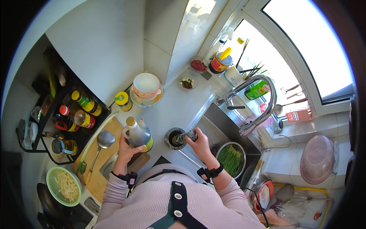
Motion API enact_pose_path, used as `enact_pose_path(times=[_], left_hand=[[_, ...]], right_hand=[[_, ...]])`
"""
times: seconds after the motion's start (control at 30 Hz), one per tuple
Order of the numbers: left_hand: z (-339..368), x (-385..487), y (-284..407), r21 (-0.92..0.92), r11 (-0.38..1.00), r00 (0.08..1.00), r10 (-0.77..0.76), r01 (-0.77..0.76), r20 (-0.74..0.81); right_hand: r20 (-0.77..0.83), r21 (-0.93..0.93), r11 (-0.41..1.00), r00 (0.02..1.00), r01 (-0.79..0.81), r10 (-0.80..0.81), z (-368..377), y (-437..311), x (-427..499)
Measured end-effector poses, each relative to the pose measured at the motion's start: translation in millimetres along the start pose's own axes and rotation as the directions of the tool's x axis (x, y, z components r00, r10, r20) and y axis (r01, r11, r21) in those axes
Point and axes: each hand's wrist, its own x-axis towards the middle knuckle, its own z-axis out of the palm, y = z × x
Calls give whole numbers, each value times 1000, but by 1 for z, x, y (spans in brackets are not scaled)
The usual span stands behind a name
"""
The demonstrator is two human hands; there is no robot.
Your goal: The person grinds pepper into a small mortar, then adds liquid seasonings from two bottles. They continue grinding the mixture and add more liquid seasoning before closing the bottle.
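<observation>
My left hand [127, 150] is wrapped around the lower side of a large handled bottle [138, 134] with a gold cap, over the edge of the cutting board. My right hand [200, 144] grips a speckled stone pestle [188, 138], whose lower end reaches into a stone mortar [170, 144] on the counter beside the sink. What lies inside the mortar is too dark to tell. Behind the bottle stand a jar with a yellow lid [122, 98] and stacked bowls [146, 84] on a plate.
A knife blade [110, 164], ladle [105, 139] and long green onion [93, 137] lie on the wooden board [95, 171]. Green vegetables in a metal bowl [244, 160] sit in the sink under the faucet [248, 128]. A green basket [50, 186] holds pale strips. Seasoning bottles fill the left rack.
</observation>
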Motion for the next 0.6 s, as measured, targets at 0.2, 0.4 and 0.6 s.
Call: enact_pose_path(times=[0.2, 0.4, 0.6], left_hand=[[-1, 4, -1, 25, 1000, 1000, -5, 5, 16], [6, 12, 2, 48, 997, 998, -52, 53, -18], [13, 20, 8, 59, 996, 998, -69, 69, -3]], right_hand=[[72, 340, 900, 962, -272, 264, -8, 22, 0], [216, 765, 508, 902, -395, 375, -47, 22, -15], [108, 887, 364, 895, -284, 433, -150, -15, -54]])
